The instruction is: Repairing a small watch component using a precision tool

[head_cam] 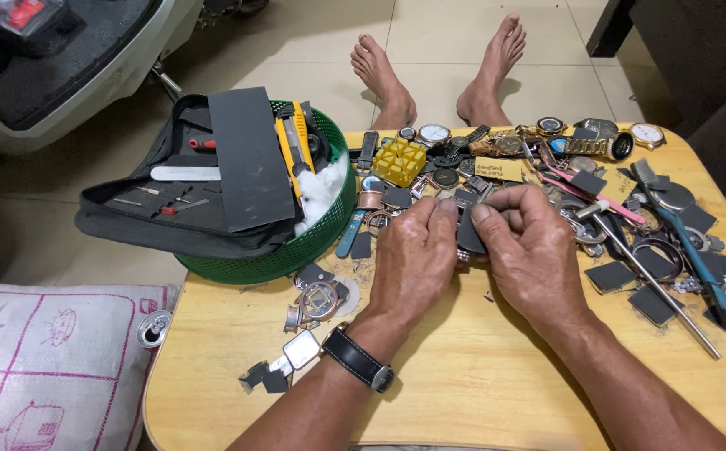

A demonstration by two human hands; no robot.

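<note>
Dark grey sandpaper (469, 230), a small folded piece, sits pinched between both hands over the middle of the pale wooden table (463, 376) in the head view. The left hand (413, 259) curls into a loose fist with its thumb and forefinger pressed onto the piece's left edge; a black-strapped wristwatch (359, 359) circles that wrist. The right hand (530, 250) meets it from the other side, thumb and fingers closed on the same piece, knuckles up. Whether something small lies under the paper between the fingers cannot be told.

Just beyond the hands lies a scatter of watch parts: a yellow plastic block (399, 160), round watch faces, a gold-banded watch (601, 147) and more sandpaper scraps. To the right, a long steel rod (655, 288) lies slantwise beside a blue-handled tool (697, 259). Near the left forearm rest a round open watch case (319, 301) and a square watch case (301, 349).

At the table's left edge a green basket (296, 250) holds white cotton, a yellow utility knife (294, 142) and an opened black tool pouch (171, 200) with a large sheet of sandpaper across it. Two bare feet (438, 71) rest on the tiled floor beyond the table.
</note>
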